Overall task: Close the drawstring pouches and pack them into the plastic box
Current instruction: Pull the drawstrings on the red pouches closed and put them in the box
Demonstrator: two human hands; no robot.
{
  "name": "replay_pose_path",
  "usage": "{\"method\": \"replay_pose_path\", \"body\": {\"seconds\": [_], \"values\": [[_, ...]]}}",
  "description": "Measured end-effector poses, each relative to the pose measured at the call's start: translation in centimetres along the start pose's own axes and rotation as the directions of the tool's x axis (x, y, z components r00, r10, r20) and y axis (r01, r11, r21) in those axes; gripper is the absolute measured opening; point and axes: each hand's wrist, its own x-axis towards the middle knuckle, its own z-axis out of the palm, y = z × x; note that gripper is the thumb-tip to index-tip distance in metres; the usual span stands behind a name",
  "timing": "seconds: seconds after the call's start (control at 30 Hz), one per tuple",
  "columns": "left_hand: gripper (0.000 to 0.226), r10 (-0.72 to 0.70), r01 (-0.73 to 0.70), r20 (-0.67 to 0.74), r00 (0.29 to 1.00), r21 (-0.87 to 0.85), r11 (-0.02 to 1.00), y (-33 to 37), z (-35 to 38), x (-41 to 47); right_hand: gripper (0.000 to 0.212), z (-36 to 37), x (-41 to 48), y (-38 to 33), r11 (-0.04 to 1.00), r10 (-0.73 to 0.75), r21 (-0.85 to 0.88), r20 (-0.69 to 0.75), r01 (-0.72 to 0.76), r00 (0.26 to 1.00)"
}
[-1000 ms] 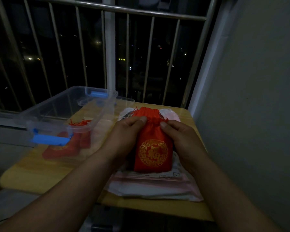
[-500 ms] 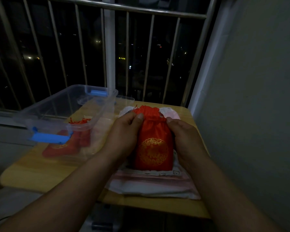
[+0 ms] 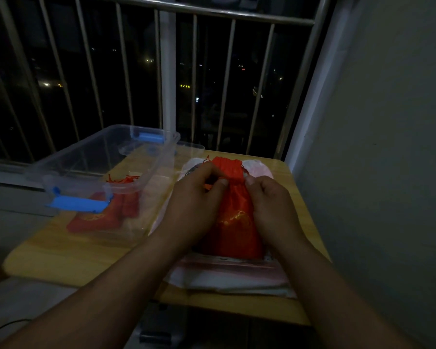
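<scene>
I have the fingers of my left hand [image 3: 194, 205] and right hand [image 3: 271, 207] curled tight, pinching the neck of the red pouch [image 3: 233, 222]. It rests on a pale stack [image 3: 232, 278] on the surface [image 3: 61, 255], with the plastic box [image 3: 86, 157] at 9 o'clock.

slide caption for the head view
Left hand and right hand pinch the red pouch beside the plastic box holding packed pouches.

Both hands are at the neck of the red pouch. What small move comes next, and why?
Probably draw the cords outward to finish cinching. The left hand and right hand pinch the red pouch at its gathered neck, cord strands show by the left hand, and the pouch is not yet in the plastic box.
</scene>
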Motion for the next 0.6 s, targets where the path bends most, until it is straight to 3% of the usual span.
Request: {"method": "replay_pose_path", "body": {"seconds": [0.2, 0.3, 0.43, 0.6], "values": [[0.021, -0.058, 0.059, 0.026, 0.998, -0.027, 0.998, 0.4, 0.1, -0.1, 0.046, 0.4, -0.1, -0.3, 0.999, -0.009, 0.042, -0.018, 0.01, 1.0], [0.028, -0.196, 0.195, 0.015, 0.981, -0.186, 0.963, 0.6, -0.4, 0.3, 0.047, 0.3, -0.2, -0.9, 0.995, -0.028, 0.1, 0.071, 0.021, 0.997], [0.033, -0.379, 0.407, 0.154, 0.913, -0.439, 0.801, 1.2, -1.4, 0.7, 0.037, -0.1, -0.1, -0.9, 0.994, -0.034, 0.105, 0.227, 0.01, 0.973], [0.038, -0.385, 0.414, 0.158, 0.909, -0.433, 0.801, 1.6, -1.6, 0.6, 0.024, -0.4, -0.4, -0.8, 0.983, -0.036, 0.183, 0.301, -0.021, 0.953]]}}
